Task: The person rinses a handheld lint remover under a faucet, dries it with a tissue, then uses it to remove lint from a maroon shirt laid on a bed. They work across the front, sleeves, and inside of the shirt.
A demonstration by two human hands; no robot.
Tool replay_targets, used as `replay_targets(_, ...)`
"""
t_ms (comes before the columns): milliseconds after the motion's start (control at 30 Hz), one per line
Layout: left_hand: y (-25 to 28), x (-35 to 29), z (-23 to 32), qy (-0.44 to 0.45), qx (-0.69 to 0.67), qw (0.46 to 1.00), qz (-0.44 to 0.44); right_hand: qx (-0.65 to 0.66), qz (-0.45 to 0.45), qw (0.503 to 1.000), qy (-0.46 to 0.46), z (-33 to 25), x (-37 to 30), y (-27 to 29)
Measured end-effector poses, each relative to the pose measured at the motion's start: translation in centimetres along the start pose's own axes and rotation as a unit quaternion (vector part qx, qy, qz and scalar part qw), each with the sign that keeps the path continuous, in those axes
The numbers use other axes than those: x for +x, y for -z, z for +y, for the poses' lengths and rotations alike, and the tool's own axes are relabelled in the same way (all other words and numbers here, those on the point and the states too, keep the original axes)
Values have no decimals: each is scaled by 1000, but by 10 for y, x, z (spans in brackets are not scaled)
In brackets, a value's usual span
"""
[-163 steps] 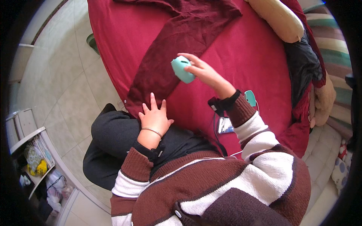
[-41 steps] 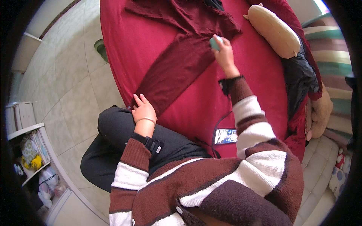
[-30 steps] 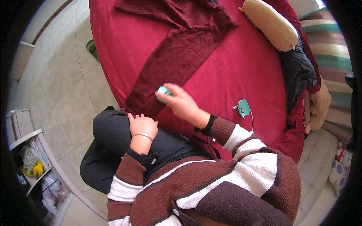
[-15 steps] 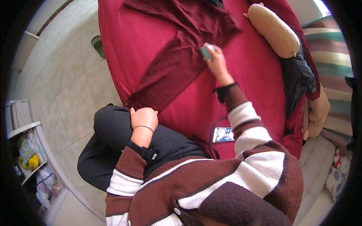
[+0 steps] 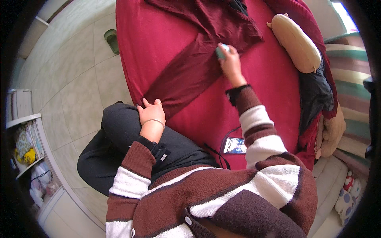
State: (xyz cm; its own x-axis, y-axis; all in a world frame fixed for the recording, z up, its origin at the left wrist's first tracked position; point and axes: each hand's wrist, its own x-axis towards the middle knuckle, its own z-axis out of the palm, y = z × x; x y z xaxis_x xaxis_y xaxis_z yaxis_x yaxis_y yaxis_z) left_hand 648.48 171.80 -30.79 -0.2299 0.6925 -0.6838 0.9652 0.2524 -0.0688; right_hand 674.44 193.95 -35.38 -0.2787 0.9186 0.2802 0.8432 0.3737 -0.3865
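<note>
Off to the side: tan bolster pillow (image 5: 295, 41) at bed's upper right, dark cloth (image 5: 315, 95) just below it, phone (image 5: 235, 145) with black cable on red bedspread (image 5: 158, 35), green slipper (image 5: 111, 40) on tiled floor (image 5: 75, 87), white shelf unit (image 5: 29, 146) far left.

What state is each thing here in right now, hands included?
Right hand: closed around a small teal device, pressed on the garment.
Left hand: open, fingers pinning the sleeve's end.
Maroon garment: spread flat on the red bed cover, sleeve stretched out.
Phone: screen lit, cable attached.
Beige cushion: lying on its side.
</note>
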Motion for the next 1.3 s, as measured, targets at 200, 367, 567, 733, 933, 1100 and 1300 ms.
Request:
replay_targets(200,-23,12,5,41,51,991,115,190,7,965,182,-73,10,3)
replay_targets(367,-27,29,7,53,49,997,41,206,-146,935,249,-154,-66,-41)
replay_targets(567,-7,35,1,16,30,994,-103,124,-2,977,176,-69,23,-68)
replay_targets(733,1,32,1,19,19,993,-118,40,-16,999,-13,-18,85,-60)
replay_targets(933,-14,41,0,33,20,994,-106,235,-130,946,183,-136,-37,-56)
replay_targets(1100,-19,40,-6,7,18,997,-81,232,-177,937,190,-172,-107,-60)
replay_targets(1300,-4,29,-7,7,3,995,-98,131,-26,979,152,-99,12,-70)
